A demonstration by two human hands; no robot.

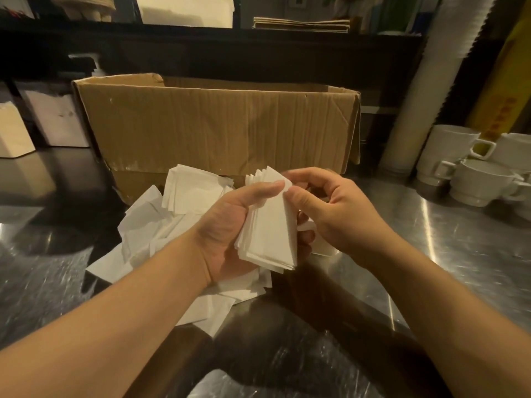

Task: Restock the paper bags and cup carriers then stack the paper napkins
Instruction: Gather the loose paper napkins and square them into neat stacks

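Observation:
My left hand (230, 228) grips a stack of folded white paper napkins (270, 234) above the steel counter, thumb across its top. My right hand (330, 208) pinches the top right corner of that stack between thumb and forefinger. Under and to the left of my hands lies a loose heap of white napkins (161, 225) on the counter. Flat brown paper bags (301, 24) lie on the dark shelf at the back. A pale moulded cup carrier (89, 8) shows at the top left of that shelf.
An open cardboard box (218, 124) stands right behind the napkin heap. White cups (471, 173) are stacked at the right, beside a tall sleeve of cups (431, 81). White napkin holders (54, 116) sit at the left. The steel counter (431, 239) runs across the front.

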